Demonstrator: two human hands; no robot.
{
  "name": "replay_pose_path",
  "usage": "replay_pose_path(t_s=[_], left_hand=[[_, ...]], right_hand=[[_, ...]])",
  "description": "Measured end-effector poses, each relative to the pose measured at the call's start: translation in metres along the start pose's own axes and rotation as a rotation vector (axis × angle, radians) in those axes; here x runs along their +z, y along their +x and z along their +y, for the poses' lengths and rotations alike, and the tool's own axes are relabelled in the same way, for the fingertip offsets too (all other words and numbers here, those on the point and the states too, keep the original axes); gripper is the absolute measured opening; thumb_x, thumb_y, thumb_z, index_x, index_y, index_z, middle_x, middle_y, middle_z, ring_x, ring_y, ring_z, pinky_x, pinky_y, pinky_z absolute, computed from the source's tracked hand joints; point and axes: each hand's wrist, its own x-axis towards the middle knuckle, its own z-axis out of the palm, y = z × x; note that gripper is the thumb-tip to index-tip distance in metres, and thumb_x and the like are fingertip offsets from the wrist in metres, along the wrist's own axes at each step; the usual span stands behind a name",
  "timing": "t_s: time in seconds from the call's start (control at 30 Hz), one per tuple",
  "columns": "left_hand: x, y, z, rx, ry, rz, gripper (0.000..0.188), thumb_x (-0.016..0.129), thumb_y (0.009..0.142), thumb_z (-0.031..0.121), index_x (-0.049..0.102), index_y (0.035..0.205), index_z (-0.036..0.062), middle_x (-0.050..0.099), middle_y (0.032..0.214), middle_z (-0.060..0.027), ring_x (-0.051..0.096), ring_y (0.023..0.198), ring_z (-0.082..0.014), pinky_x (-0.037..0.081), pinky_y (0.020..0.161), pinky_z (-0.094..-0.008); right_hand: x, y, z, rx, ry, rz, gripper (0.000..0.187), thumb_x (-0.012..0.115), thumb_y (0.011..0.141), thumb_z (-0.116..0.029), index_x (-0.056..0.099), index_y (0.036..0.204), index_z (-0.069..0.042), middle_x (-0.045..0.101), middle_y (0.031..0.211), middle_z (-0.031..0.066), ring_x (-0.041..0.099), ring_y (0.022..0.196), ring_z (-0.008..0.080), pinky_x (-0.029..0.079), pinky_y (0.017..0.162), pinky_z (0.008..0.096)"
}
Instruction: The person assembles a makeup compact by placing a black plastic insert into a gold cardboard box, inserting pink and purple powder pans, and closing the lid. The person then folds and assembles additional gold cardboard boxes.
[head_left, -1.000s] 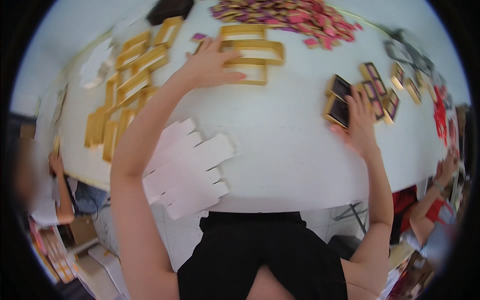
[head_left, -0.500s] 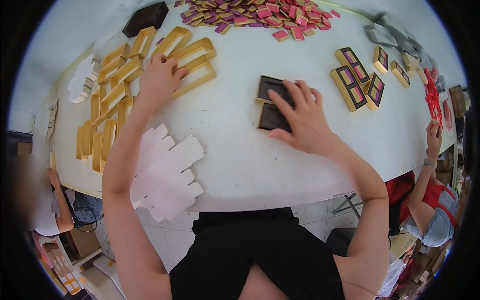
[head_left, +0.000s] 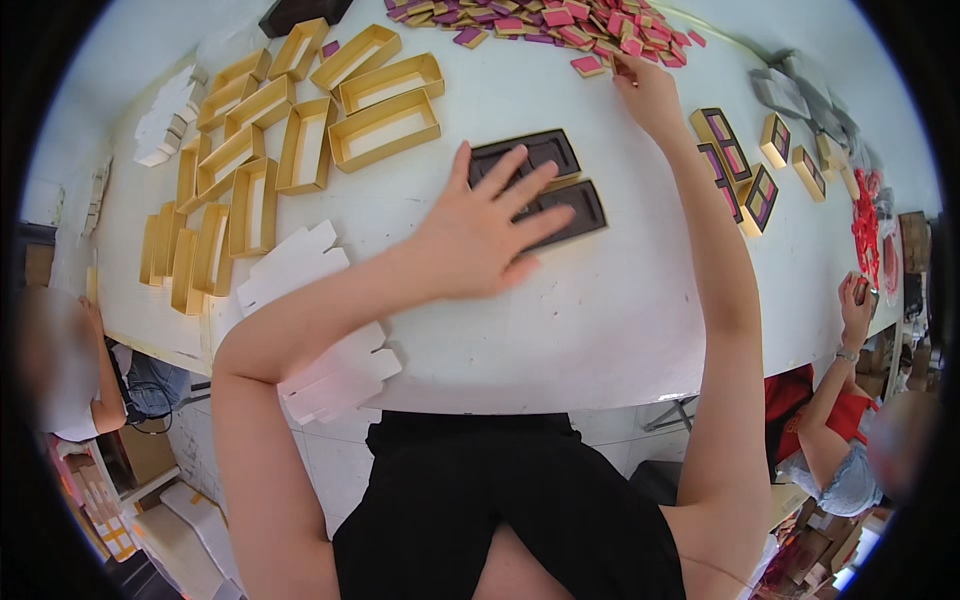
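Note:
Two gold-edged boxes with dark compartment inserts lie side by side at mid-table: the far box (head_left: 555, 148) and the near box (head_left: 582, 208). My left hand (head_left: 490, 228) is open over them, fingers spread, covering their left parts. Out at the far edge, my right hand (head_left: 645, 92) is at the front of a heap of small pink and purple gold-sided pieces (head_left: 560, 22). Its fingers are drawn together there; what they hold, if anything, is hidden. One loose pink piece (head_left: 587, 66) lies just left of those fingertips.
Several open gold box frames (head_left: 385, 130) stand on the left. Flat white card blanks (head_left: 345, 375) lie near the front edge. Filled boxes (head_left: 762, 195) stand right, partly behind my right forearm. Co-workers sit at both sides; the right one's hand (head_left: 855, 305) is near red ribbon (head_left: 866, 230).
My left hand has moved right from the gold frames onto the dark-insert boxes. My right hand has left those boxes and reached the pink heap. The boxes now lie turned slightly and fuller in view.

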Motion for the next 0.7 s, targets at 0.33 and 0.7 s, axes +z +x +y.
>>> replay_pose_path(t_s=[0.33,0.7], left_hand=[[0.007,-0.016,-0.029,0.013,-0.117,0.179,0.057,0.072,0.081,0.024,0.057,0.136,0.0221,0.037,0.154,-0.0167,0.036,0.142,-0.0362,0.026,0.112,-0.0660],[0.009,-0.014,-0.029,-0.038,-0.135,0.199,0.054,0.073,0.079,0.029,0.061,0.131,0.0259,0.039,0.150,-0.0231,0.036,0.140,-0.0418,0.025,0.114,-0.0611]], right_hand=[[-0.013,-0.047,-0.099,0.034,0.672,-0.352,0.017,0.065,0.090,-0.007,0.074,0.103,-0.001,0.068,0.090,0.0080,0.063,0.078,0.0174,0.052,0.072,0.0298],[0.003,-0.059,-0.119,-0.531,0.025,-0.082,0.014,0.075,0.079,-0.007,0.077,0.093,-0.011,0.063,0.114,0.0012,0.058,0.105,0.0228,0.051,0.083,0.0340]])
